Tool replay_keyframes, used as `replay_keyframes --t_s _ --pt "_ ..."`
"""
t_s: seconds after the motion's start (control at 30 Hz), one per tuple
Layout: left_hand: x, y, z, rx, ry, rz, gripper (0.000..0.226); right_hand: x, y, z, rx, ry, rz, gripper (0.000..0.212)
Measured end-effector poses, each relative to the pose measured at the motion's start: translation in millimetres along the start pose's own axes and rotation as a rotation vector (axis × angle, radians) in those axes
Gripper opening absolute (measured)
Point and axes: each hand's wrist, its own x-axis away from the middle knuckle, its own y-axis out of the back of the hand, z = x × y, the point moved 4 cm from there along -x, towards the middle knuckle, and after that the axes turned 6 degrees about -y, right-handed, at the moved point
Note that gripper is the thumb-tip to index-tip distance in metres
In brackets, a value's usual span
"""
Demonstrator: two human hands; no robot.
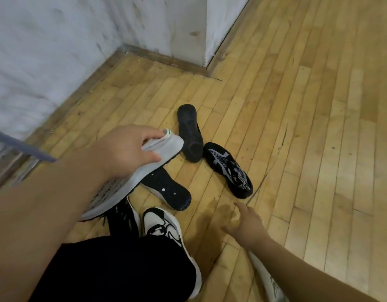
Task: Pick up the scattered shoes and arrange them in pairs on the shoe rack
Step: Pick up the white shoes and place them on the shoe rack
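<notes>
Wooden floor and scuffed white wall framed the job as I crouched over the scattered shoes. My hands were well apart. My left hand clamped the heel collar of a grey shoe, lifted clear of the boards with its sole angled down. My right hand hovered with fingers spread and nothing in it.

Just ahead of the right hand lay a black shoe with a grey star pattern, upright and, by my reckoning, the easiest next pick: pinch it at the collar and lift straight up. No mate to the grey shoe could be made out. Beyond my left hand, a plain black shoe lay sole-up, touching the star-patterned one's toe. Under the held shoe, a dotted black sole faced upward. Both would need turning over before pairing.

Near my left wrist, a black shoe with green laces was half hidden. The white-and-black trainer beside it appeared to be on my own foot. A white shoe sat beneath my right forearm. A grey-blue bar crossed left of my left arm; whether it belonged to the shoe rack, I could not tell.
</notes>
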Motion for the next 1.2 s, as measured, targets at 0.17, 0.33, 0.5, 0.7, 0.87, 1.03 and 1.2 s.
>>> replay_keyframes --t_s 0.17,0.33,0.5,0.7,0.87,1.03,1.2 --pt "39.0 75.1 37.2 -0.096 0.07 -0.173 0.063 -4.9 3.1 113.3 -0.035 0.265 0.053 0.092" --pt "93.8 71.5 90.1 -0.014 0.162 -0.242 0.06 -23.1 -20.8 192.8 0.033 0.377 0.09 0.092" --pt "108.2 56.4 125.7 0.041 0.202 -0.253 0.059 -55.6 -78.3 197.0 0.324 0.234 0.16 0.095" --pt "115.9 40.1 149.2 0.057 0.219 -0.158 0.059 -74.8 -80.6 193.0 0.208 0.21 0.234 0.095" --pt "107.2 35.6 159.5 0.099 0.229 -0.133 0.059 -74.9 -42.5 195.0 -0.861 -0.185 0.353 0.034" --pt "97.6 36.1 153.7 0.117 0.201 -0.137 0.06 -84.4 -36.0 182.5 -0.934 -0.189 0.234 0.028" --pt "95.0 36.8 150.1 0.134 0.183 -0.138 0.058 -88.2 -35.7 175.2 -0.933 -0.128 0.154 0.052"
